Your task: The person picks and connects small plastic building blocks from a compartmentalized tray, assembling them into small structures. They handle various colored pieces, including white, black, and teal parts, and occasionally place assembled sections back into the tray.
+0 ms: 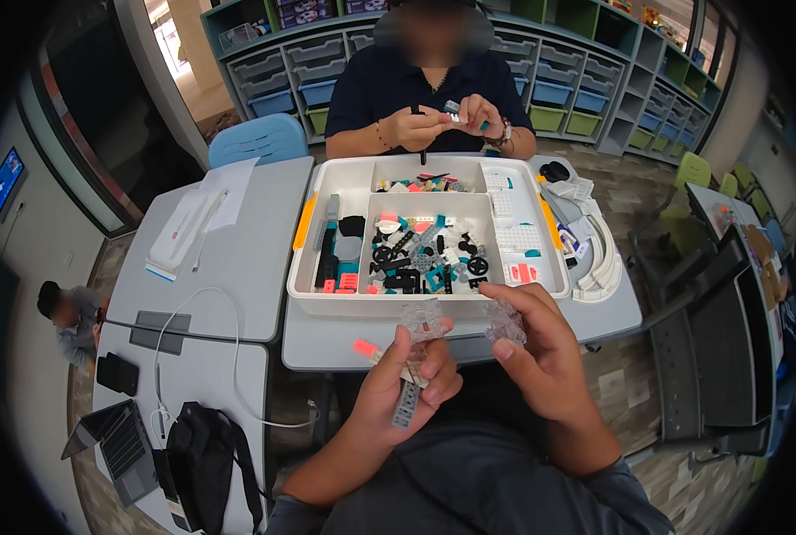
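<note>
My left hand [404,379] is closed around a small assembly of building bricks: a clear transparent brick [422,319] at its top, a coral-red piece [364,348] jutting left and a grey studded beam [405,406] pointing down. Between the thumb and fingers of my right hand [536,352] is a separate clear transparent piece [506,323]. The two held pieces are apart, just in front of a white sorting tray [380,306]. Loose black, teal, white, grey and coral parts [429,254] fill its middle compartment.
Across the table a person [429,98] holds a small brick build. Right of the tray lie white curved track pieces [599,254]. A white cable [237,357], a laptop [122,450] and a black bag [206,464] lie on the left tables. Another person [73,316] is at far left.
</note>
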A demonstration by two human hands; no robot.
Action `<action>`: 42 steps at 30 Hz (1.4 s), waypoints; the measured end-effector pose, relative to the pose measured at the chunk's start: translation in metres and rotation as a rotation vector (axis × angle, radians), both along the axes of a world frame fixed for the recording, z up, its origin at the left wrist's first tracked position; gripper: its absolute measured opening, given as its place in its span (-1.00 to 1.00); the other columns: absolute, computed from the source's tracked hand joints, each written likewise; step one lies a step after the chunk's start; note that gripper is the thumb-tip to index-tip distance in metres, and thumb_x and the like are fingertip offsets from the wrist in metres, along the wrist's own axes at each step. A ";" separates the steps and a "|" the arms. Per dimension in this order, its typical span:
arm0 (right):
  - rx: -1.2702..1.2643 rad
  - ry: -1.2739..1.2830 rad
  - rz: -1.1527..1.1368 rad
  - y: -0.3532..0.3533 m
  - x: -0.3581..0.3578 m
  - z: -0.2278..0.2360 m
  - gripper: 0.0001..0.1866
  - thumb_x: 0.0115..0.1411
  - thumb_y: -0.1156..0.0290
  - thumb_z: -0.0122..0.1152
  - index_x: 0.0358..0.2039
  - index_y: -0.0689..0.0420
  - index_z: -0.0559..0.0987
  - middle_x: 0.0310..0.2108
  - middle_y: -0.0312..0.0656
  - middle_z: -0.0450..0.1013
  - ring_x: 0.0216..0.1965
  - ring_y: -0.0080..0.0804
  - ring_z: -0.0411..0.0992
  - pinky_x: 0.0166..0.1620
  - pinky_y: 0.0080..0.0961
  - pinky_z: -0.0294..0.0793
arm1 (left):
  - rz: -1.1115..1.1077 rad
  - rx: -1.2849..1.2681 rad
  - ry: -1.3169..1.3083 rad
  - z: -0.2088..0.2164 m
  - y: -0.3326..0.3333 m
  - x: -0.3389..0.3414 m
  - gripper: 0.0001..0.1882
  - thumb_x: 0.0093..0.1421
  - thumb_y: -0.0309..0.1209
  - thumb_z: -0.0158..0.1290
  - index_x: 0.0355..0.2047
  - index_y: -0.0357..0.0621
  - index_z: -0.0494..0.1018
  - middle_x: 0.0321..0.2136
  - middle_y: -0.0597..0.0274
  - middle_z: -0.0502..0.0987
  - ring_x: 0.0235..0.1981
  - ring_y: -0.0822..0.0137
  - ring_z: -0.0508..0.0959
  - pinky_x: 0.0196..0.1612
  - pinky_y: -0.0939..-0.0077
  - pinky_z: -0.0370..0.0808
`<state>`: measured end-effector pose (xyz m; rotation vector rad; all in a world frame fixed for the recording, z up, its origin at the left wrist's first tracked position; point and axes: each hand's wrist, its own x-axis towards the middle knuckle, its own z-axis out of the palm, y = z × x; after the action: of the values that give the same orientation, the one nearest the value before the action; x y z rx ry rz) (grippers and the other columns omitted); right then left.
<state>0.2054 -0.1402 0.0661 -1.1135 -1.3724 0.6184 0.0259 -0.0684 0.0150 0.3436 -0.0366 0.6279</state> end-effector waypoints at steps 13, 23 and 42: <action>-0.007 0.074 0.071 0.005 -0.015 -0.011 -0.43 0.12 0.55 0.43 0.16 0.23 0.48 -0.18 -0.23 0.44 -0.17 -0.54 0.38 -0.07 -0.55 0.41 | 0.335 0.263 0.416 0.006 -0.015 0.001 -0.53 0.25 -0.38 0.20 0.10 -0.21 0.30 -0.25 0.19 0.48 -0.43 0.50 0.42 -0.40 0.63 0.36; -0.054 0.286 0.202 0.001 -0.016 -0.012 -0.46 0.17 0.60 0.36 0.17 0.30 0.44 0.05 -0.12 0.47 0.00 -0.48 0.44 0.08 -0.47 0.42 | 0.441 0.433 0.396 0.003 -0.019 -0.004 -0.51 0.19 -0.63 0.21 0.11 -0.25 0.32 -0.30 0.33 0.42 -0.26 0.57 0.45 -0.21 0.69 0.40; -0.202 0.542 0.297 0.005 -0.009 -0.026 -0.50 0.38 0.30 0.13 0.21 0.36 0.39 0.08 -0.07 0.46 0.05 -0.43 0.44 0.12 -0.40 0.42 | 0.421 0.430 0.433 0.010 -0.017 -0.002 -0.68 0.21 -0.59 0.22 -0.11 -0.19 0.33 -0.47 0.41 0.39 -0.43 0.65 0.37 -0.35 0.72 0.30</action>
<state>0.1968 -0.1351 0.0401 -0.8142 -1.0175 1.2000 0.0239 -0.0853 0.0252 0.9129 0.3271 0.9511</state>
